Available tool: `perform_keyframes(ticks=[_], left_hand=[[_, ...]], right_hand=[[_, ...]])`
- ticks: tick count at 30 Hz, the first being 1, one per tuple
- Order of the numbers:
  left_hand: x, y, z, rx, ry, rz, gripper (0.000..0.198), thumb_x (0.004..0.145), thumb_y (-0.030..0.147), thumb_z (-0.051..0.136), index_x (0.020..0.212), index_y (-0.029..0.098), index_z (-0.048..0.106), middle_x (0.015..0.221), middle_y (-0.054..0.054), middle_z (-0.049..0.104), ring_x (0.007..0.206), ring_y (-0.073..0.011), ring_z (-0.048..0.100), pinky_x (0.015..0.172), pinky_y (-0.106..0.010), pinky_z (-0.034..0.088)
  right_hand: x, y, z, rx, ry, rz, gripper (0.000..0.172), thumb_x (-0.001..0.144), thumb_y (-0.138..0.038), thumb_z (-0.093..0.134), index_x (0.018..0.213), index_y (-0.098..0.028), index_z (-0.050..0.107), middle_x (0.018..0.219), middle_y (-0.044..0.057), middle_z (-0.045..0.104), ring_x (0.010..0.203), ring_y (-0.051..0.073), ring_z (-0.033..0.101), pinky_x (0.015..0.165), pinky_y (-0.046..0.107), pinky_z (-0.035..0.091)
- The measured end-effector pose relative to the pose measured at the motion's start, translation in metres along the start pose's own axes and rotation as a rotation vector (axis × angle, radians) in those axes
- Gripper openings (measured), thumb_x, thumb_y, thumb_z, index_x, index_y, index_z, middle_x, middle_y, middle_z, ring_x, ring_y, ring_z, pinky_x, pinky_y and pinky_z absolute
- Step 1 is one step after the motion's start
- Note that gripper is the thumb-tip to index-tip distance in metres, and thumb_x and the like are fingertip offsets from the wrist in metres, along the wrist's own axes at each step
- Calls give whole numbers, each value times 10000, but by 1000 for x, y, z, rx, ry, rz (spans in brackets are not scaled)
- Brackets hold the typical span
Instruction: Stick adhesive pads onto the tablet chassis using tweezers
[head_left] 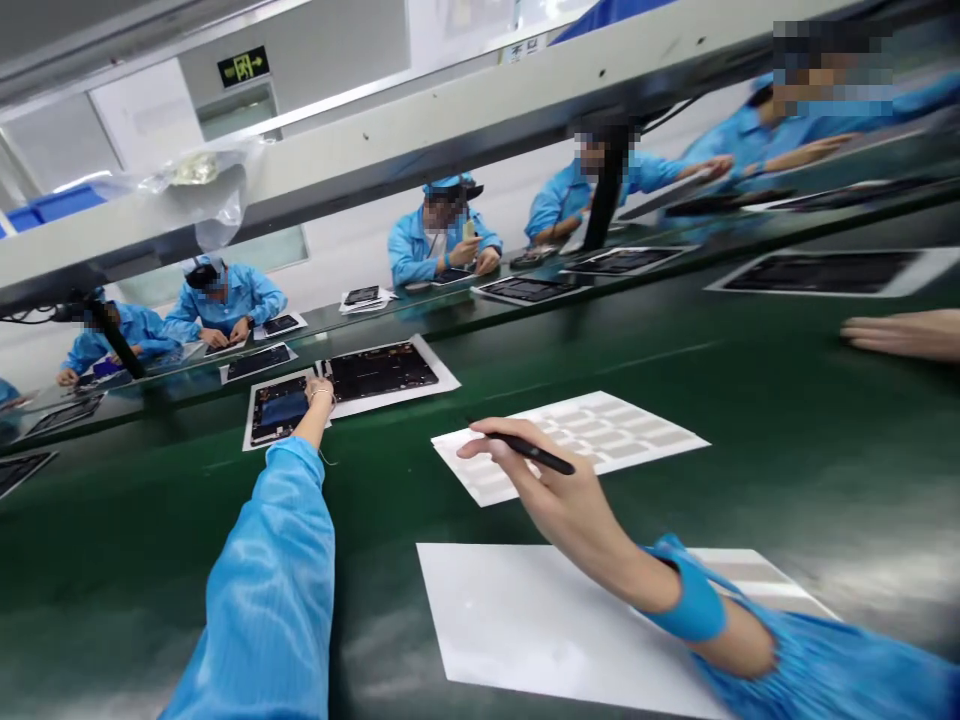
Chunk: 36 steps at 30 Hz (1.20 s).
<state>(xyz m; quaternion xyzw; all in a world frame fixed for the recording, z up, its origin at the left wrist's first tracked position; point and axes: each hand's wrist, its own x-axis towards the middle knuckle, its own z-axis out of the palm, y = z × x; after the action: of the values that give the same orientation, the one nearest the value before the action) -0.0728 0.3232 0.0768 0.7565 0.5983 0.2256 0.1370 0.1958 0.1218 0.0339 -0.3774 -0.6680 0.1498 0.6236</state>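
My left hand [320, 391] reaches out over the green conveyor surface, its fingers closed where two white sheets meet. A tablet-like casing with dark inner parts [279, 408] lies on the left sheet, and a larger black casing [384, 372] lies on the right one. Whatever is between those fingers is too small to make out. In my right hand [559, 480] is a slim black pen-like tool [529, 452], held between thumb and fingers. Below that hand lies a white sheet with rows of grey-beige strips [622, 425]. A blank white sheet [525, 620] is nearer me, under my right forearm.
Several co-workers in blue [442, 240] sit along the far side. More black casings on white sheets [821, 272] lie along the line. Another person's hand [904, 333] enters at right. A metal beam [420, 125] crosses above, with dark posts [604, 195] below it.
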Motion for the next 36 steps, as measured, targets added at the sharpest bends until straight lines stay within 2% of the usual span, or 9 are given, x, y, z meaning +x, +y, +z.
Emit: perform_keyframes(ticks=[4,8,12,15,18,23,26,32,36], left_hand=[[1,8,12,98,114,-92,348,953,354,590,1237,154,558,1219,-96,580,1044,-217,608,877,-416,541],[-45,-3,11,188,121,-16,377,974,331,543,1312,168,517,1378,-130,491,1235,-272,504,1024,-500,440],[-141,-12,16,213,-122,180,471,941,285,539,1401,216,461,1555,-91,325,1444,-275,256,1179,-482,226],[-207,-1,21,234,-387,347,554,975,403,462,1492,252,335,1588,-68,253,1470,-275,209,1186,-491,194],[-247,21,28,251,-556,535,700,996,562,334,1561,211,116,1616,-108,102,1491,-296,116,1185,-522,165],[-271,47,48,243,-508,767,542,1017,508,334,1501,266,326,1590,-59,243,1471,-267,217,1186,-501,203],[-277,51,56,281,-443,794,478,1023,465,347,1457,275,411,1560,-35,328,1445,-242,290,1170,-472,267],[-282,58,51,409,-409,817,474,1027,459,331,1456,282,423,1542,6,366,1414,-201,353,1139,-398,332],[-283,64,47,497,-399,821,479,1025,480,312,1455,305,424,1541,31,365,1407,-180,360,1134,-367,347]], right_hand=[[-4,3,1,5,-55,37,243,966,-413,484,1067,-226,601,830,49,748,833,216,698,695,340,529],[-4,10,4,6,-82,134,328,955,-472,470,1020,-203,647,818,60,745,772,213,701,658,329,533],[-2,20,6,-86,-96,226,433,900,-564,506,815,-190,706,732,54,715,667,194,665,615,304,507],[-1,33,9,-82,-100,312,502,839,-629,549,896,-165,730,711,60,714,676,207,663,643,318,518],[-1,47,12,29,-115,461,587,779,-666,598,962,-122,721,767,100,738,732,226,686,721,356,552],[-6,58,12,19,-79,569,533,690,-643,696,817,-125,711,722,106,726,684,237,681,677,362,554],[-10,57,7,-93,-52,557,448,716,-604,691,674,-159,681,648,90,693,658,238,660,652,351,526],[-16,57,3,-76,-56,630,420,690,-584,723,710,-164,715,721,134,723,798,313,683,834,449,514],[-17,47,10,56,-55,743,403,592,-552,810,775,-198,745,709,118,723,711,303,699,693,428,583]])
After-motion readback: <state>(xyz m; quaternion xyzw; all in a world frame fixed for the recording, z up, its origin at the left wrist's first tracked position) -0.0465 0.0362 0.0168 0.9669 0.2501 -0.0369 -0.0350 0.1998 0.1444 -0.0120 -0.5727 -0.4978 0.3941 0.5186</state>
